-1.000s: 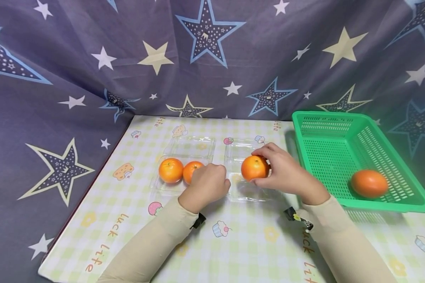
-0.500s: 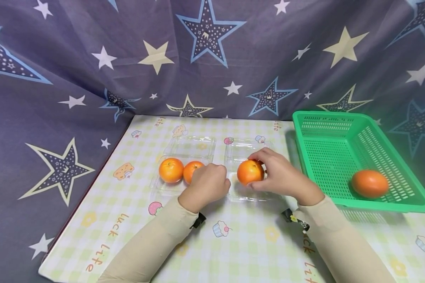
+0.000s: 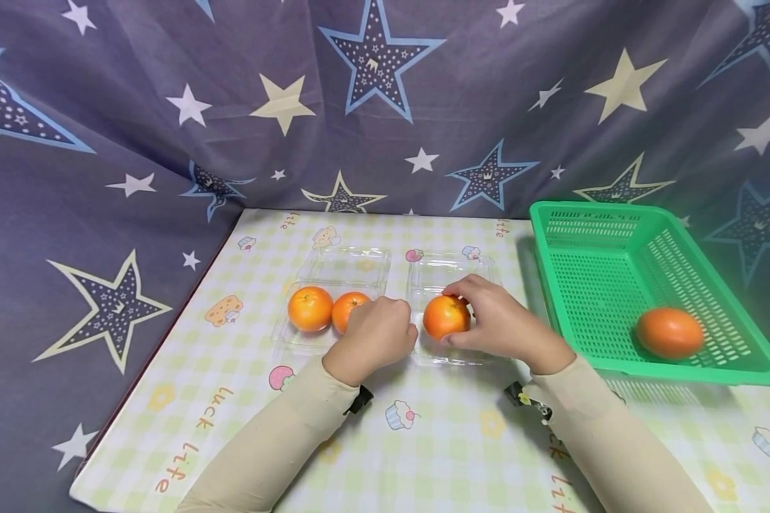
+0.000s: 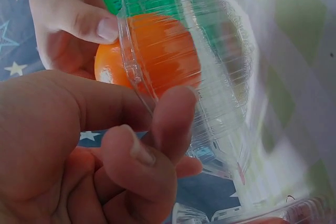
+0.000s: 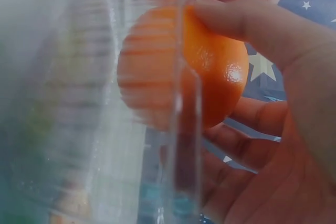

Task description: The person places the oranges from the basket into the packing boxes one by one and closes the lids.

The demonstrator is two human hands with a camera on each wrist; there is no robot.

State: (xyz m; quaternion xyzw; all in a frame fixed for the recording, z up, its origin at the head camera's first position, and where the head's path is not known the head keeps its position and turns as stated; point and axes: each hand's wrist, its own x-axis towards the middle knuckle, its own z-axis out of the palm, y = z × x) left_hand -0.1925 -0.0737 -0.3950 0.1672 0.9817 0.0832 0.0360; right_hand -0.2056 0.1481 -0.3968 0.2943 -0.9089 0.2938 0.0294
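Note:
My right hand [image 3: 497,317] holds an orange [image 3: 445,318] with thumb and fingers curled round its right side. The orange is inside the left part of a clear plastic clamshell box [image 3: 452,353], whose lid lies folded back behind. In the right wrist view, the orange [image 5: 210,72] shows partly through the box's ribbed wall. Beside that box, the curled left hand [image 3: 377,335] pinches its near-left rim; the left wrist view has the fingertips [image 4: 176,111] at the rim. Two more oranges, one at the left [image 3: 310,308] and one partly behind the left hand [image 3: 346,310], sit in a second clear box [image 3: 289,345].
At the right stands a green perforated basket [image 3: 552,285] with one orange fruit [image 3: 670,333] in its near end. A checked tablecloth [image 3: 436,449] covers the table. Behind hangs a dark curtain [image 3: 462,128] with stars.
My right hand has moved left and slightly toward me, bringing the orange lower into the right box. The left hand has stayed in place.

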